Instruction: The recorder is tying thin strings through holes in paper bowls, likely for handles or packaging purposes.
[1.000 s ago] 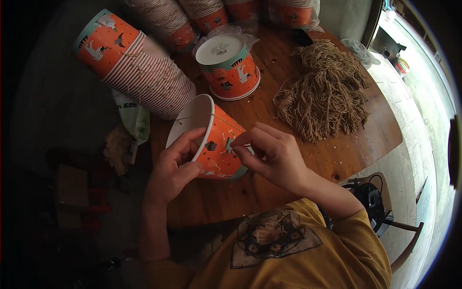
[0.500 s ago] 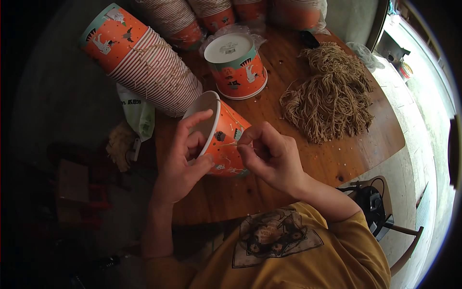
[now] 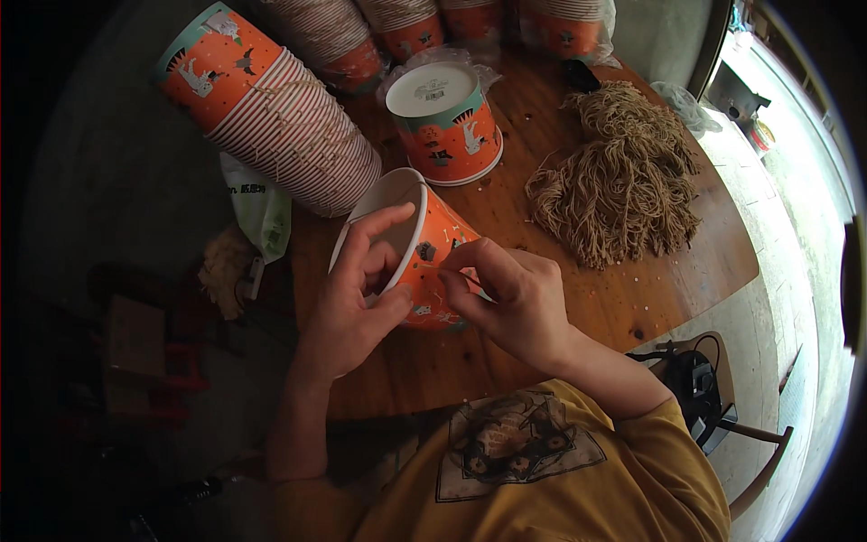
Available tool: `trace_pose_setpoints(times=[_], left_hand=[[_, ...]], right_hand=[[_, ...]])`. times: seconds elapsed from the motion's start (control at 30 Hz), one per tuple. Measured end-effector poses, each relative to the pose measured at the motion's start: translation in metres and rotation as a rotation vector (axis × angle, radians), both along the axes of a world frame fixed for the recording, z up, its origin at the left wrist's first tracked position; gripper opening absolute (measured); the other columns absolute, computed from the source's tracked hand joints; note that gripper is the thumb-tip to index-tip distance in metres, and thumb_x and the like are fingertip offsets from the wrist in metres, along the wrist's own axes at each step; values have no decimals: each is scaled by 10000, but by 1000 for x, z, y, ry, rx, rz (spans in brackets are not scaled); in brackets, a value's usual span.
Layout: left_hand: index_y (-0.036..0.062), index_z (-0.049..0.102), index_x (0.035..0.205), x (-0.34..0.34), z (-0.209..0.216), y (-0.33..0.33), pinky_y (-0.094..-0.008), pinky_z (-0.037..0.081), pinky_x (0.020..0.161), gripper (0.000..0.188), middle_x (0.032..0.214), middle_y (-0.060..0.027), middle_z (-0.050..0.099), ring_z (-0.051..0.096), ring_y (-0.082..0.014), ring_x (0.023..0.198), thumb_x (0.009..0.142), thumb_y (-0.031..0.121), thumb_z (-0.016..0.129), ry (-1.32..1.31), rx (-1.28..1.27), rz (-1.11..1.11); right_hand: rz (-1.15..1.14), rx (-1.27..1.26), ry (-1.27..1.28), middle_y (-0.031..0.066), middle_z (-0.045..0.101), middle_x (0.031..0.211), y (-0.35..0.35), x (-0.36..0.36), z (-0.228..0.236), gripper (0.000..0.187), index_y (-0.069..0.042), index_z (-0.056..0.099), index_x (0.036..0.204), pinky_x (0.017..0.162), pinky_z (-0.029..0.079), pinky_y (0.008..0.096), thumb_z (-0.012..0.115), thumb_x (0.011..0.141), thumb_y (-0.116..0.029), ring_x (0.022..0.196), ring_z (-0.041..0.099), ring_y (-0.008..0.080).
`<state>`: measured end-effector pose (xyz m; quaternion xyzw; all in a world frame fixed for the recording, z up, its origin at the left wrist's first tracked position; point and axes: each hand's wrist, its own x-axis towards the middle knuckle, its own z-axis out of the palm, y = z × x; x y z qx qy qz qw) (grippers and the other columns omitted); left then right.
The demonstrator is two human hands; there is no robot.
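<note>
Tapered bucket (image 3: 440, 237) shifted right, tangled twine (image 3: 623, 185)

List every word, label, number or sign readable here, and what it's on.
White-and-green bag: dark lettering, not copied out.
Upturned orange tub, on its base: a barcode and print too small to read.
Held orange tub: pictures, nothing readable.
Yellow shirt: picture, nothing readable.

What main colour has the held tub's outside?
Outside, the tub is mainly orange, clearest in the head view.
</note>
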<state>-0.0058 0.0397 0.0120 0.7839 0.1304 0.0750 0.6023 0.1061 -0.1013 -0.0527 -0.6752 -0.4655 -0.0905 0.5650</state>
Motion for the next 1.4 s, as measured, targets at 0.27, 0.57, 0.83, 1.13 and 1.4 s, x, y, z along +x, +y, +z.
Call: trace_pose_setpoints(times=[0.27,0.57,0.83,1.13,1.4], left_hand=[[112,309,1404,2,-2,-4,-233,452,763,673,887,-11,549,536,-69,823,797,-92,519,-4,33,-36],[108,322,1396,5,-3,-9,-226,461,745,642,887,-10,549,539,-70,819,819,-89,524,15,38,-35],[100,320,1395,6,-7,-11,-226,462,744,633,873,-11,542,537,-69,803,827,-79,536,-5,95,-68],[102,312,1402,7,-4,-18,-239,477,735,639,867,-21,544,545,-79,796,826,-80,522,13,113,-76],[110,307,1405,9,-3,-19,-235,483,726,643,863,-23,539,545,-80,790,825,-78,512,29,118,-80]], right_hand=[[-31,-20,-94,41,587,629,-2,-2,-2,151,-99,566,806,462,453,312,691,732,-58,514,585,209],[-41,-54,-66,48,562,609,-8,-3,-2,148,-92,553,799,459,442,312,688,738,-78,492,563,197],[-4,-81,54,38,488,534,-12,-3,2,144,-83,539,795,435,392,274,676,756,-102,446,497,135],[4,-105,89,35,498,546,-13,-3,0,151,-79,538,784,443,398,268,682,758,-114,452,496,116],[27,-81,110,36,495,550,-16,-3,-1,134,-73,540,783,443,393,265,670,765,-101,457,485,105]])
